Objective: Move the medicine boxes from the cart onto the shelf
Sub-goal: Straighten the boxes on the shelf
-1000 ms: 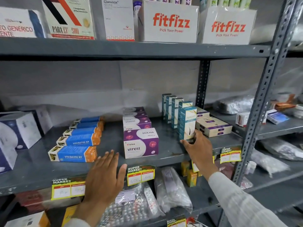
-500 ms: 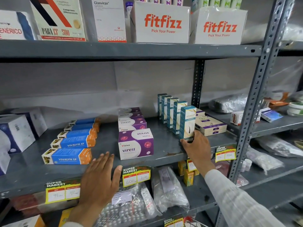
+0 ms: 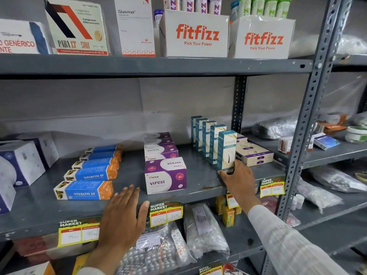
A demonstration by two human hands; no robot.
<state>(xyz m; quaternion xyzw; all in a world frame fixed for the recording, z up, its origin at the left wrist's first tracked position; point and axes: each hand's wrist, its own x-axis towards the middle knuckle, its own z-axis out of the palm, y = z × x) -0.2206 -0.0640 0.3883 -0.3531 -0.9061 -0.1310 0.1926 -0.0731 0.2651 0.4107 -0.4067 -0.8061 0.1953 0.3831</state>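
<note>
A tall teal and white medicine box (image 3: 226,149) stands upright at the front of a row of like boxes (image 3: 205,135) on the grey middle shelf (image 3: 198,187). My right hand (image 3: 237,177) grips the bottom of that front box with thumb and fingers. My left hand (image 3: 124,213) lies flat and open on the shelf's front edge, holding nothing. Left of the teal row sit purple and white Virest boxes (image 3: 165,175) and blue and orange Vivalyn boxes (image 3: 84,192). The cart is not in view.
Flat cream boxes (image 3: 254,154) lie right of the teal row, against the upright post (image 3: 305,124). Fitfizz cartons (image 3: 195,34) stand on the shelf above. Bagged blister packs (image 3: 158,253) fill the shelf below. Price tags (image 3: 165,214) hang along the edge.
The right hand stays at the base of the front teal box, which now stands a little straighter in its row. The left hand remains flat on the shelf edge. The camera drifted slightly.
</note>
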